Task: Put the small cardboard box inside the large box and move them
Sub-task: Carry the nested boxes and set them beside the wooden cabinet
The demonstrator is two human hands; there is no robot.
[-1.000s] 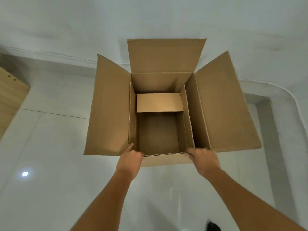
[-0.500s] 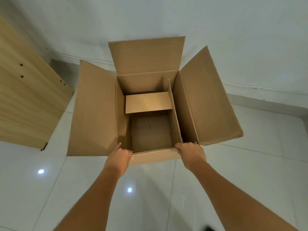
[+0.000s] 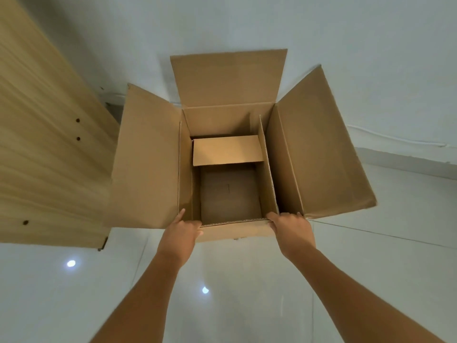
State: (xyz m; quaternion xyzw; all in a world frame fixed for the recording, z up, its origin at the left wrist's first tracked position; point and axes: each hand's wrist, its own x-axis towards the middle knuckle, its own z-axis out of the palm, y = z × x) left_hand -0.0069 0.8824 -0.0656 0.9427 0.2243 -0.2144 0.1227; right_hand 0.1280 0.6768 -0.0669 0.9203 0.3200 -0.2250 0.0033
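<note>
The large cardboard box [image 3: 319, 149] is held up in front of me with all its flaps spread open. Inside it sits the small cardboard box [image 3: 228, 194], also open, one of its flaps folded across its far end. My left hand [image 3: 181, 233] grips the near rim of the large box at its left corner. My right hand [image 3: 291, 231] grips the same rim at the right corner. Both arms are stretched forward. The underside of the large box is hidden.
A light wooden panel [image 3: 42, 149] with small holes stands close on the left, almost touching the box's left flap. White tiled floor [image 3: 247, 293] lies below, white wall [image 3: 272, 26] behind, with a baseboard and cable along the right.
The view has swung so the wooden panel now fills more of the left side. The box with both hands on its near rim has moved along with me, closer to the panel.
</note>
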